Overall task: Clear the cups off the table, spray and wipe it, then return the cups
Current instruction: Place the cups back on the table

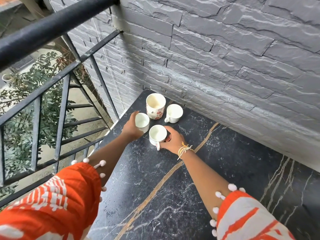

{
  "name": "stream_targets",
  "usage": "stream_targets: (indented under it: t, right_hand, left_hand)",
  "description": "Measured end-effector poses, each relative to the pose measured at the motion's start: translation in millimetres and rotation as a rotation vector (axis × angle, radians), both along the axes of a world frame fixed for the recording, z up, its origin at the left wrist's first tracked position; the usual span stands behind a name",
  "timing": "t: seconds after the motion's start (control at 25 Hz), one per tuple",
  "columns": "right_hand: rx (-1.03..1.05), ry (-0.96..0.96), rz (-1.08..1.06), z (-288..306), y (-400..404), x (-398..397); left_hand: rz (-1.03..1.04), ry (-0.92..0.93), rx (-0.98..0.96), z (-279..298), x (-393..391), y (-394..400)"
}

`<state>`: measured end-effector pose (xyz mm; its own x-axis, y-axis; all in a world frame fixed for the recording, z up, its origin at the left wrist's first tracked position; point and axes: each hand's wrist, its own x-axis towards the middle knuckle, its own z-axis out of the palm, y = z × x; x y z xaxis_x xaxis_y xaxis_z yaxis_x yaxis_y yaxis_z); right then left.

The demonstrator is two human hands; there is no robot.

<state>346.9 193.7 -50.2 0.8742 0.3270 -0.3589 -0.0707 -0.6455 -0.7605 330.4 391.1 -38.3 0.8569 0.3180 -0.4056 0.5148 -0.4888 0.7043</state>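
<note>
Several cups stand near the far left corner of a black marble table (pixel 216 170). My left hand (pixel 132 128) wraps around a small white cup (pixel 142 121) at the table's left edge. My right hand (pixel 172 141) grips another white cup (pixel 157 135) from its right side, its handle pointing toward me. Behind them stand a taller mug with a red flower pattern (pixel 155 106) and a white cup (pixel 174 113) with its handle to the left. All the cups rest on the table.
A grey stone-clad wall (pixel 225 58) runs along the table's far and right side. A black metal railing (pixel 57 87) borders the left edge, with plants and ground far below. The near part of the tabletop has a gold vein running diagonally.
</note>
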Motion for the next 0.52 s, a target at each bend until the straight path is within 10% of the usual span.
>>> stream_targets:
  t: [0.52]
  right_hand:
    - [-0.092, 0.053, -0.235, -15, -6, -15]
  left_hand:
    - [0.101, -0.070, -0.123, -26, -13, 5]
